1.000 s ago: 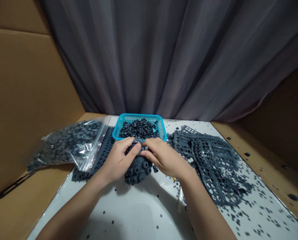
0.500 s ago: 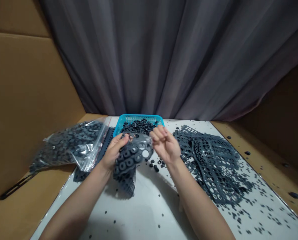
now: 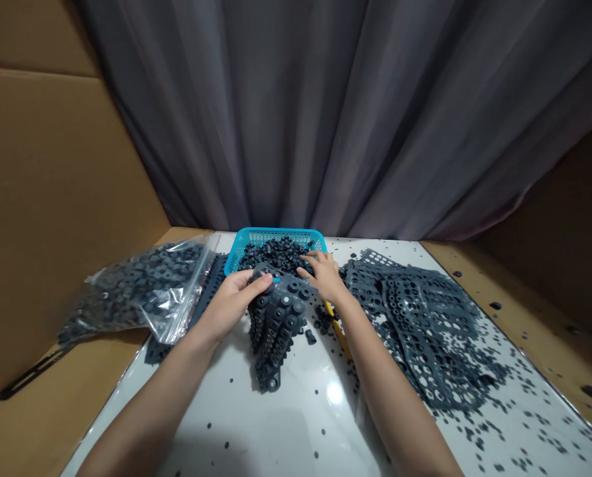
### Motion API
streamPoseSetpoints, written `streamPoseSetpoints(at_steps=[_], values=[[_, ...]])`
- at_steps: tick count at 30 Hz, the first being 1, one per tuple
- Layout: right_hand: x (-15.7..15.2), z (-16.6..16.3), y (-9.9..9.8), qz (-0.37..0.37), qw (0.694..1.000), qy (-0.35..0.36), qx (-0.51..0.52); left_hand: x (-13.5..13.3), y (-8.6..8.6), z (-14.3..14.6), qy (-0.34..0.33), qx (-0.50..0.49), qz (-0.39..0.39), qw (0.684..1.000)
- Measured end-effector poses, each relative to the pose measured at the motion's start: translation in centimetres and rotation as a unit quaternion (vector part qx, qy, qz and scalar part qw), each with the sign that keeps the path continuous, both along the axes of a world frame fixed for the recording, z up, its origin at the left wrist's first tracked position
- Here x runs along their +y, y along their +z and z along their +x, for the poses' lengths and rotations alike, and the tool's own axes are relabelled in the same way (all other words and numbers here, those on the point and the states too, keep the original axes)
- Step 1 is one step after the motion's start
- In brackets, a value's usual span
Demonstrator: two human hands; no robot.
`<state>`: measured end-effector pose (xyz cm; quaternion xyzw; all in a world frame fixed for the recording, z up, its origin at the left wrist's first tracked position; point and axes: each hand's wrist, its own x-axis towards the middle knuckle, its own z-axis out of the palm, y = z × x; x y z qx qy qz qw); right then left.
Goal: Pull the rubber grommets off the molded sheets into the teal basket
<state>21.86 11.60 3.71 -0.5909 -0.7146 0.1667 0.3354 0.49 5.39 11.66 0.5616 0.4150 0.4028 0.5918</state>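
Note:
A dark rubber sheet (image 3: 276,324) studded with round ring-shaped parts hangs from my left hand (image 3: 233,298), which pinches its upper edge between thumb and fingers. My right hand (image 3: 324,270) is over the right rim of the blue basket (image 3: 235,250), fingers apart and reaching toward the small black pieces (image 3: 278,255) inside. Nothing shows between those fingers. The sheet's upper part covers some of the basket's front rim. Beneath my right wrist, a thin yellow object (image 3: 341,334) lies partly hidden.
Left of the basket lies a clear zip bag (image 3: 141,285) full of dark ring-shaped parts, on top of another dark sheet (image 3: 206,285). Punched-out sheets (image 3: 425,318) are heaped at the right. Small black scraps (image 3: 504,424) litter the white table (image 3: 256,430). Cardboard walls (image 3: 61,172) and a grey curtain (image 3: 286,119) enclose the space.
My right hand has moved from the sheet's edge to the basket, its curled fingers now spread. The sheet in my left hand has turned, showing more ringed rows. The yellow object has come into view.

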Motion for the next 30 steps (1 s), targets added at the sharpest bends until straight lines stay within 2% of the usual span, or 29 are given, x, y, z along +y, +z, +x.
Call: streamPoseSetpoints(at_steps=[2, 5, 7, 9, 11, 14, 17, 24, 30], values=[[-1.0, -0.2, 2.1, 0.032, 0.999, 0.02, 0.01, 0.0, 0.1, 0.0, 0.0, 0.0, 0.007, 1.0], [-3.4, -0.7, 6.0, 0.123, 0.977, 0.141, 0.105, -0.2, 0.4, 0.1, 0.011, 0.025, 0.033, 0.999], [-5.2, -1.2, 8.0, 0.112, 0.963, 0.228, 0.09, -0.4, 0.7, 0.2, 0.012, 0.041, 0.055, 0.998], [-6.4, -1.7, 9.1, 0.071, 0.959, 0.272, 0.041, -0.6, 0.9, 0.2, 0.009, 0.048, 0.074, 0.996], [-7.1, -2.0, 9.3, 0.026, 0.956, 0.293, 0.018, -0.8, 1.0, 0.0, 0.008, 0.051, 0.087, 0.995], [-7.1, -2.3, 8.8, -0.013, 0.947, 0.317, 0.039, -1.0, 1.1, -0.2, -0.016, 0.054, 0.101, 0.993], [-6.9, -2.4, 8.4, -0.018, 0.944, 0.325, 0.053, -1.0, 1.1, -0.4, -0.055, 0.044, 0.084, 0.994], [-6.8, -2.5, 8.3, 0.009, 0.946, 0.319, 0.052, -0.8, 1.0, -0.7, -0.098, 0.016, 0.049, 0.994], [-6.5, -2.8, 7.7, -0.028, 0.924, 0.365, 0.109, -0.7, 0.8, -1.0, -0.095, 0.022, 0.062, 0.993]])
